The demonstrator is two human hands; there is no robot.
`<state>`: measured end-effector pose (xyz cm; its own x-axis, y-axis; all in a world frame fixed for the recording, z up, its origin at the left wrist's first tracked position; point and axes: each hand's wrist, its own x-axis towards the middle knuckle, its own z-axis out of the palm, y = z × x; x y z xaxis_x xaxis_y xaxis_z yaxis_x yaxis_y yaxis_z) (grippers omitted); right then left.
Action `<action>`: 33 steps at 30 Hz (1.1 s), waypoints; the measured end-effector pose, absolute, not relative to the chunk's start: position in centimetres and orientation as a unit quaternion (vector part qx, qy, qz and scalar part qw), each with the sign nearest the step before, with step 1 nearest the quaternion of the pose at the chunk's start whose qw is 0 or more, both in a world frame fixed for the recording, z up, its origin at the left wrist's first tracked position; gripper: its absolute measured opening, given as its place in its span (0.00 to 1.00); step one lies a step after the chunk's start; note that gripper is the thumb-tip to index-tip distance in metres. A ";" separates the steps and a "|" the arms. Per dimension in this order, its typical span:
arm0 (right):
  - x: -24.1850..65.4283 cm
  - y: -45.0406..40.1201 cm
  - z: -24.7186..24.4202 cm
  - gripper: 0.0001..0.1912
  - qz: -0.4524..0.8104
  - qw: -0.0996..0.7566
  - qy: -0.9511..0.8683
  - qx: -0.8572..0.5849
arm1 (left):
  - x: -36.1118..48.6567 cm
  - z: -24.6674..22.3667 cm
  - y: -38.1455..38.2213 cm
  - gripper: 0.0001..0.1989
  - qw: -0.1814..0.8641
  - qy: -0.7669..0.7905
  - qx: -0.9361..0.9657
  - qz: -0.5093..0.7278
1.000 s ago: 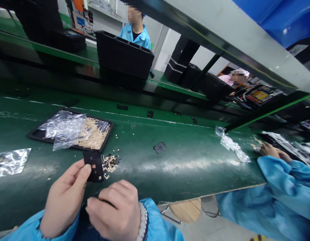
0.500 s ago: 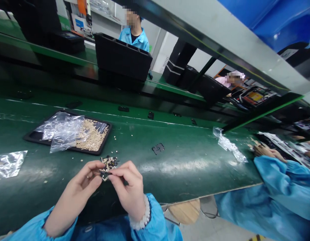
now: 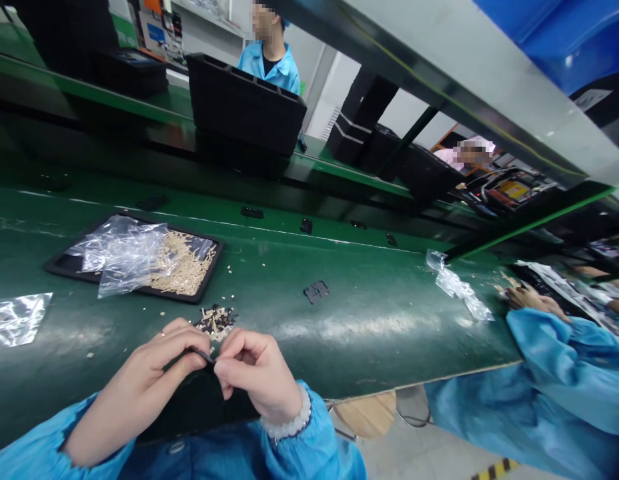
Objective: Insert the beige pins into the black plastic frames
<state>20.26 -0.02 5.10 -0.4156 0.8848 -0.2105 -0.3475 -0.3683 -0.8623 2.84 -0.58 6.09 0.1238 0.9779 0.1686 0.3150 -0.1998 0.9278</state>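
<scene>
Between my hands is a thin black plastic part [image 3: 203, 355], seen nearly edge-on. My left hand [image 3: 164, 360] pinches it between thumb and fingers. At its right end are the closed fingertips of my right hand [image 3: 254, 373]; whether they grip the part or a small piece on it is hidden. Just beyond my fingers lies a small heap of beige and black bits [image 3: 217, 320] on the green table. A flat black frame-like part [image 3: 316, 292] lies alone to the right of the heap.
A black tray [image 3: 205, 283] holds many beige strips [image 3: 184, 267] and clear plastic bags [image 3: 124, 253]. Another clear bag [image 3: 19, 320] lies at left, one [image 3: 459, 287] at right. Several black parts [image 3: 252, 212] line the far side. A co-worker's sleeve [image 3: 544, 347] is at right.
Both hands have come slightly nearer to me, away from the heap. The black part has tilted from lying flatter to nearly edge-on, and my right fingers have curled in.
</scene>
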 end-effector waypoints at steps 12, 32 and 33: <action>21.0 0.2 5.1 0.25 0.806 0.335 -0.365 -0.324 | 1.8 6.4 -0.2 0.16 0.348 0.464 0.732 0.358; 19.9 11.8 4.2 0.17 0.597 0.497 -0.427 -0.462 | 2.2 2.2 2.5 0.22 0.011 0.462 0.779 0.423; 19.4 14.1 4.5 0.12 0.579 0.508 -0.430 -0.471 | 2.3 2.5 2.7 0.21 -0.015 0.460 0.786 0.412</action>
<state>19.41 14.15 4.53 -0.0401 0.9932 -0.1095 -0.1828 -0.1150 -0.9764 2.35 2.69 2.45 0.2374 0.7112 0.6616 0.7352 -0.5768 0.3562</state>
